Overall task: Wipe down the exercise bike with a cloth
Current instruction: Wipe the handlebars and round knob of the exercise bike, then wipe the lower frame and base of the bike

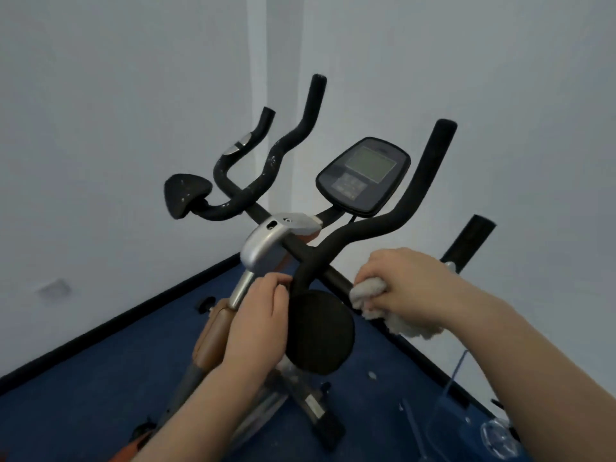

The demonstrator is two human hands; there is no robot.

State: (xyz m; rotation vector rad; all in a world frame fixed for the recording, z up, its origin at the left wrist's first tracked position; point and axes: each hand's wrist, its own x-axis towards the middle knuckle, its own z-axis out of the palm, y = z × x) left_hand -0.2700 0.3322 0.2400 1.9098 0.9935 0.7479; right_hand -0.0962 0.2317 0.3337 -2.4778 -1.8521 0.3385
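Landmark: the round black elbow pad (320,331) at the near end of the exercise bike (266,241)'s handlebar — every place below is given from it.
Far left of the pad: the twin elbow pad (185,195), scuffed with pale flecks, and two black foam grips (286,145) rising beyond it.
Just left of the pad: your left hand (256,325), fingers curled round the pad's left edge and the foam stem above it, holding it steady; the brown frame cover (213,335) sits to the hand's left.
Above the pad: the silver clamp (263,245) where the bars cross, and higher to the right the console (363,176), its screen dark.
Right of the pad: the bare black crossbar (336,278) running toward your right hand (410,288).
Right hand: clenched round the cloth (373,298) — a bunched whitish rag pressed against the crossbar, with loose folds hanging below your fist.
Beyond the right hand: a further black grip (470,241) angling up, well right of the pad.
Below the pad: blue carpet (83,395) under the bike, and a clear plastic item (466,428) lower right, too blurred to identify.
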